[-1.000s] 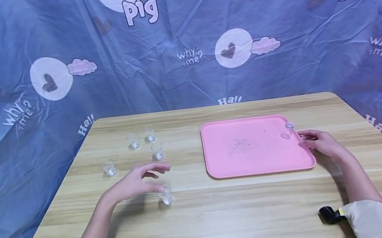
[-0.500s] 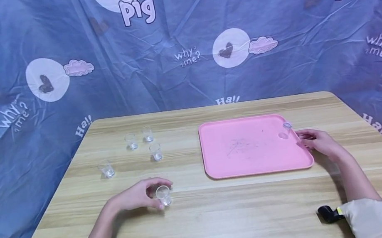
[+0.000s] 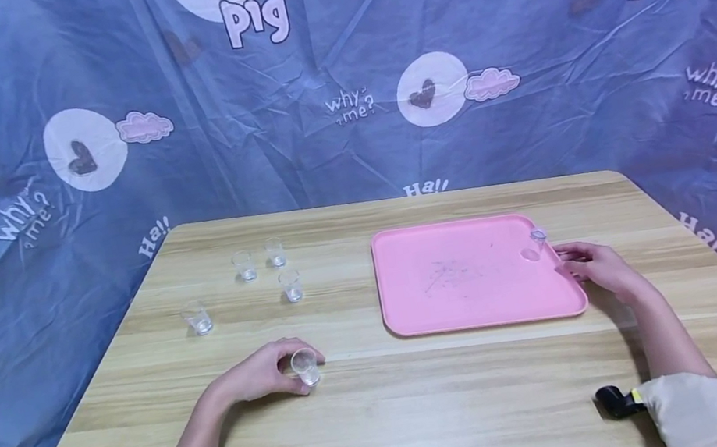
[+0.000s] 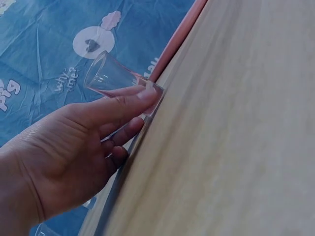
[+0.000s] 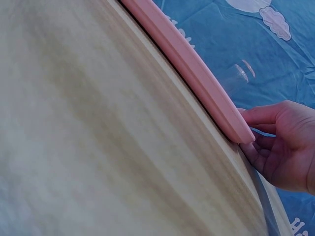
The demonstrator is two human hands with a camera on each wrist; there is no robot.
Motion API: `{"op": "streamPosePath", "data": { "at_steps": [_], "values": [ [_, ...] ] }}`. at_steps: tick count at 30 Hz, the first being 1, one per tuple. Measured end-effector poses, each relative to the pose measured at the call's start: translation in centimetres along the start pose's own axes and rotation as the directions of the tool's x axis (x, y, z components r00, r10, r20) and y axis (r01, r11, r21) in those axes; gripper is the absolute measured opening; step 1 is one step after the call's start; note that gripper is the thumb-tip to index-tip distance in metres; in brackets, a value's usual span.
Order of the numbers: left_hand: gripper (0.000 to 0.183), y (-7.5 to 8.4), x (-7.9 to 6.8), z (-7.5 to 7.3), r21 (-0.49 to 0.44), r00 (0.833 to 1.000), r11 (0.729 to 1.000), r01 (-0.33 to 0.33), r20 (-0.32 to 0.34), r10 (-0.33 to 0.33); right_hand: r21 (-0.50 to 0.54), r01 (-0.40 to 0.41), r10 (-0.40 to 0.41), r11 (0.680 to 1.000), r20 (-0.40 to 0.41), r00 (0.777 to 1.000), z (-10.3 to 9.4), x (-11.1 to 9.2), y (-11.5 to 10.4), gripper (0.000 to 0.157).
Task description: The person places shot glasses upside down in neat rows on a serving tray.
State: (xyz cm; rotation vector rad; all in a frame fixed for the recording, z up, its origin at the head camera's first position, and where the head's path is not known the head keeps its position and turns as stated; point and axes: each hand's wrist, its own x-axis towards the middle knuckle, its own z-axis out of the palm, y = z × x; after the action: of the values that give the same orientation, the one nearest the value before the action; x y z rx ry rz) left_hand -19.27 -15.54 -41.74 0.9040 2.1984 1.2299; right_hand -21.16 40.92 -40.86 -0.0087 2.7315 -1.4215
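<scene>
Fingers (image 3: 293, 343) of your left hand (image 3: 259, 374) curl round a small clear glass (image 3: 306, 371) in the head view, thumb to the near side and forefinger to the far side. That glass is at the near part of the table (image 3: 433, 416), and the pink tray (image 3: 479, 306) lies well apart from it at about 2 o'clock, its long sides running from 9 to 3 o'clock. Your left hand is nearer to all the loose glasses; your right hand (image 3: 599, 268) is at the tray's right end, with the tray between your hands. Inside the tray, at 10 o'clock from your right hand, sits a tray glass (image 3: 537, 237). From the held glass, a middle glass (image 3: 292, 288) and a back glass (image 3: 275, 255) lie near 12 o'clock, a third glass (image 3: 244, 268) between 11 and 12, and a side glass (image 3: 197, 319) at 10.

Your left wrist view shows thumb and fingers clamped low on the held glass, its axis square to the table; whether its base touches, you cannot be sure. The tray's pink edge shows beyond it at 1 o'clock.

Your right wrist view shows that hand pinching the tray's corner, thumb above the rim and fingers below.
</scene>
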Motion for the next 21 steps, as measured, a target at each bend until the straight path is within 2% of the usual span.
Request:
{"op": "streamPosePath", "data": {
  "at_steps": [7, 20, 21],
  "values": [
    [0.029, -0.3, -0.1, 0.1, 0.067, 0.999, 0.997, -0.031, -0.024, 0.033, -0.004, 0.005, -0.005, 1.000, -0.003, 1.000, 0.0, 0.0, 0.0, 0.045],
    [0.028, 0.3, 0.2, 0.2, 0.052, 1.000, 0.998, 0.020, -0.022, -0.019, -0.030, 0.004, -0.004, 1.000, 0.002, 1.000, 0.0, 0.0, 0.0, 0.047],
    [0.027, 0.8, 0.1, 0.2, 0.049, 0.999, 0.998, 0.025, -0.024, -0.023, -0.032, 0.003, -0.003, 0.999, 0.001, 1.000, 0.0, 0.0, 0.0, 0.047]
  ]
}}
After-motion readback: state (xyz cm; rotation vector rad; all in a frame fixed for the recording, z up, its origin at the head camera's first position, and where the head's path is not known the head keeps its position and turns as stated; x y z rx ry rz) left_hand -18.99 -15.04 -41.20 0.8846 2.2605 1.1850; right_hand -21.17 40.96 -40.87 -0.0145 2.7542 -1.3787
